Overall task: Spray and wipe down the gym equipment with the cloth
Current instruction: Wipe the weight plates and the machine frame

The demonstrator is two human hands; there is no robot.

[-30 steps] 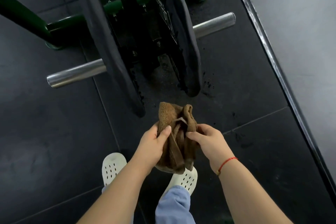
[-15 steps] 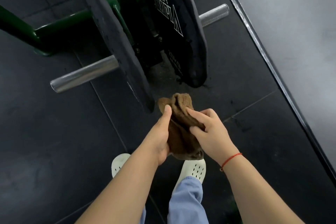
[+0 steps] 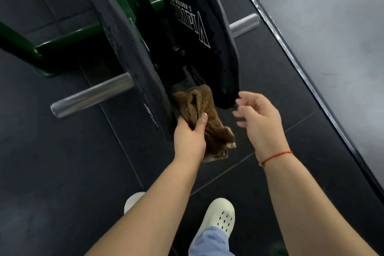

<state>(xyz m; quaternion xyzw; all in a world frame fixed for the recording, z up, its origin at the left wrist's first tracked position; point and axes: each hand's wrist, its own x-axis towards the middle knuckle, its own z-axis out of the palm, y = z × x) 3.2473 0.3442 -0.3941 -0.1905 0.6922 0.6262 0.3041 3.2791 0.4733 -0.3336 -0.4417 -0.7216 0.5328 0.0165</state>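
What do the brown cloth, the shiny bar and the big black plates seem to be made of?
The cloth: a soft, fuzzy looped fabric, likely terry towelling; it bunches into folds. The bar: bare polished metal, probably steel, with bright streaked reflections. The plates: matte black; dull, rounded rims suggest a rubber coating, though painted metal is possible.

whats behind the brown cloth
Behind the brown cloth is the gap between two black plates, the left plate and the lettered right plate, over dark floor. The cloth covers the gap's lower end and the fingers of the left hand; only the thumb shows.
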